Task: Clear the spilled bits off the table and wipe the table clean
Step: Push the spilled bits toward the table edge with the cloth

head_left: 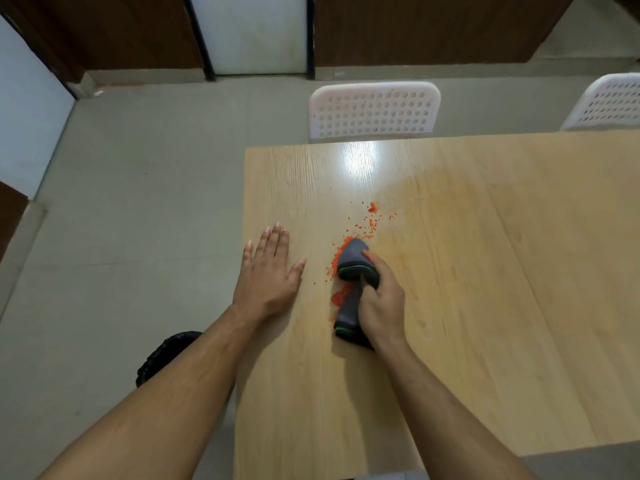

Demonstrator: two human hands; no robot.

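Note:
Orange spilled bits (370, 223) lie scattered on the light wooden table (485, 271), with a denser line of them (335, 261) along the left side of a grey cloth. My right hand (381, 303) grips that bunched grey cloth (351, 259), which has a green-edged dark trim, and presses it on the tabletop. An orange smear (339, 296) shows beside the cloth's lower part. My left hand (268, 270) lies flat with straight fingers at the table's left edge, a little left of the bits.
Two white perforated chairs (374, 110) (609, 103) stand at the table's far side. A black bag-lined bin (166, 355) sits on the floor under my left forearm. Grey tiled floor (138, 220) spreads to the left of the table.

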